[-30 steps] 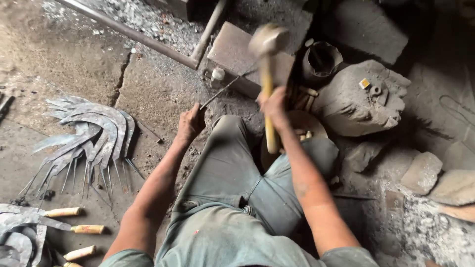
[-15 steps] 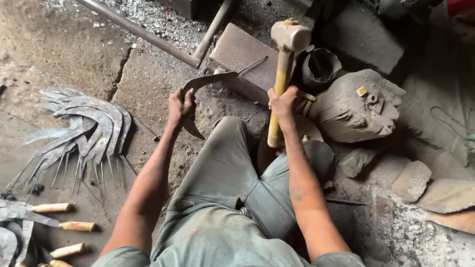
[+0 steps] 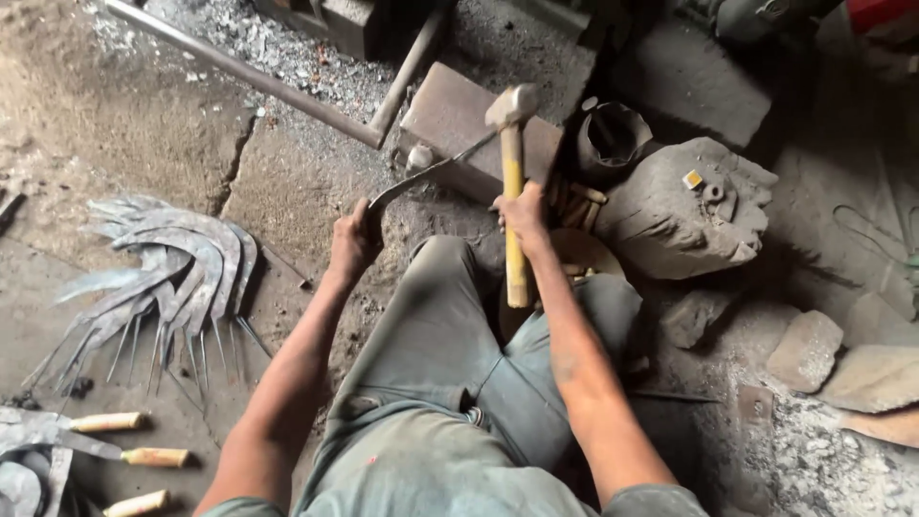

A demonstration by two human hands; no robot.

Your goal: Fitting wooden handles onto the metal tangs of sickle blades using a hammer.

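Observation:
My left hand (image 3: 352,241) grips the wide end of a curved sickle blade (image 3: 421,176), whose thin tang lies across a rusty steel block (image 3: 456,123) that serves as an anvil. My right hand (image 3: 524,216) holds the yellow wooden handle of a hammer (image 3: 511,107); its metal head hovers just above the block, next to the tang. I sit on the ground with my knees (image 3: 450,316) bent below both hands.
A fan of several unhandled sickle blades (image 3: 163,278) lies at the left. Sickles with wooden handles (image 3: 115,440) sit at the bottom left. A metal rod (image 3: 249,77) crosses the ashes behind. A dark pot (image 3: 609,136), a large stone (image 3: 684,206) and smaller stones (image 3: 806,349) lie at the right.
The hammer swung from raised down towards the block. My left hand turned the blade, so its tang now rests on the block instead of being held up.

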